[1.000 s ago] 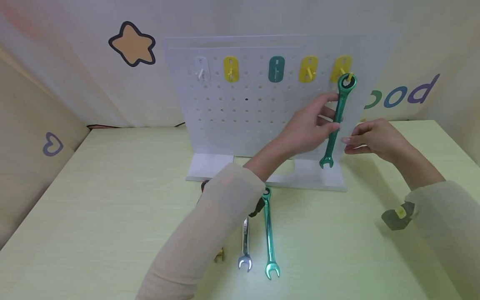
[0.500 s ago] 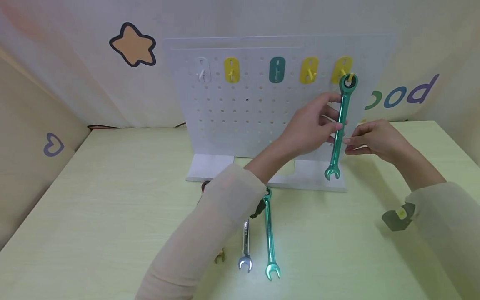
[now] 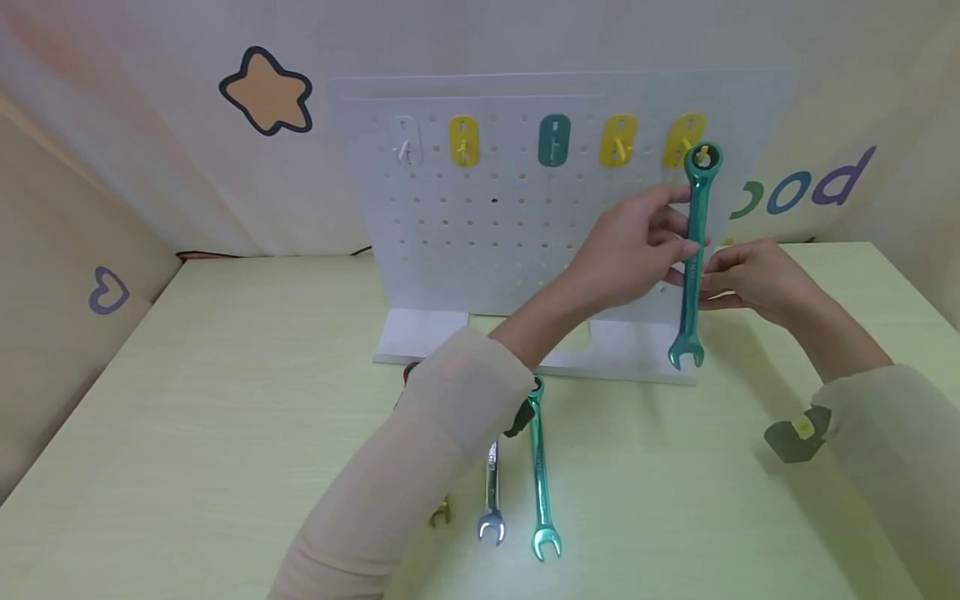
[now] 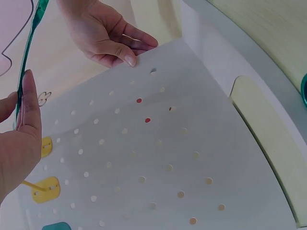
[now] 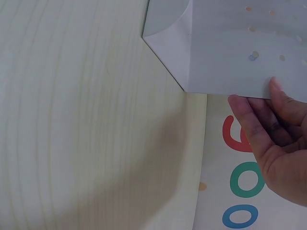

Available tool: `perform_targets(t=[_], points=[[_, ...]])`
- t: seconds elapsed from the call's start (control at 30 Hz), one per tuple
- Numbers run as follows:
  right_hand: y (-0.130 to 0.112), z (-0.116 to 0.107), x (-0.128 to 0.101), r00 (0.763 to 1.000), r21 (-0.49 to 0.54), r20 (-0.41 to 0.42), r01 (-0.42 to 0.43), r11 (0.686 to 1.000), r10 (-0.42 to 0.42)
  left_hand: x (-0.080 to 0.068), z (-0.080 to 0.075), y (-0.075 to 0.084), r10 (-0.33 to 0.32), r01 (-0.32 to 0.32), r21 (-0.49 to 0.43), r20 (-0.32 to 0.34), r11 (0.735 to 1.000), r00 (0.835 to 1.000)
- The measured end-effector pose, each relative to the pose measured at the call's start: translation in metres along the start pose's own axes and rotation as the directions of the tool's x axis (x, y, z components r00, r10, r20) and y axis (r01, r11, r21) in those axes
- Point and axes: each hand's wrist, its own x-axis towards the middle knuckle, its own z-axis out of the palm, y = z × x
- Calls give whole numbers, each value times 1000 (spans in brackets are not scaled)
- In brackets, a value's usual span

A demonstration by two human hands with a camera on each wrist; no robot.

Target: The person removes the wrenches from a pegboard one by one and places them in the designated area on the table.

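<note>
My left hand (image 3: 626,250) holds a green ratcheting combination wrench (image 3: 694,225) by its shaft, thumb in front and fingers behind. The wrench hangs nearly upright, open end down. Its ring end is up at the rightmost yellow hook (image 3: 678,140), and the hook's tip shows through the ring. Whether the ring bears on the hook I cannot tell. My right hand (image 3: 772,277) pinches the right edge of the white pegboard (image 3: 450,279). In the right wrist view the thumb of that hand (image 5: 280,129) lies on the board's face.
Another yellow hook (image 3: 618,140), a teal hook (image 3: 554,140) and more hooks line the board's top. On the table lie a second green wrench (image 3: 540,475), a silver wrench (image 3: 492,492) and a gold open-ended tool (image 3: 440,511), partly under my left sleeve (image 3: 420,450).
The held wrench has shifted slightly right, and its lower end has swung right, so it hangs straighter. My left hand moved a little right with it. The right hand has stayed at the board's edge.
</note>
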Motion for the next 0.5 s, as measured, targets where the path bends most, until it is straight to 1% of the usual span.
perform_targets(t=[0.13,0.27,0.5], points=[[0,0,-1,1000,22,-1,7,1000,-7,-1,-1,4,8,-8,-11,10,1000,1000],[0,0,-1,1000,21,0,14,1000,-14,-2,-3,8,18,-17,-23,15,1000,1000],[0,0,-2,1000,20,5,17,1000,-17,-6,-4,9,20,-20,-43,10,999,1000]])
